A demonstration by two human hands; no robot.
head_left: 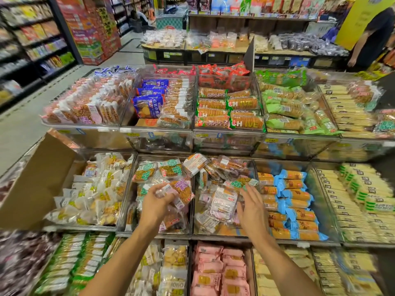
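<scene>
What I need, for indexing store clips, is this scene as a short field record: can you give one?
place: shop display, clear bins of biscuit packs
left hand: grips purple-label packs
right hand: open, over the next bin, beside pale packs
nearby: cardboard box at left; person far right

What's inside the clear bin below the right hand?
Loose snack packets with pink and green labels, piled unevenly. The right hand and upper packets cover what lies beneath. The left hand grips a purple-labelled packet.
</scene>
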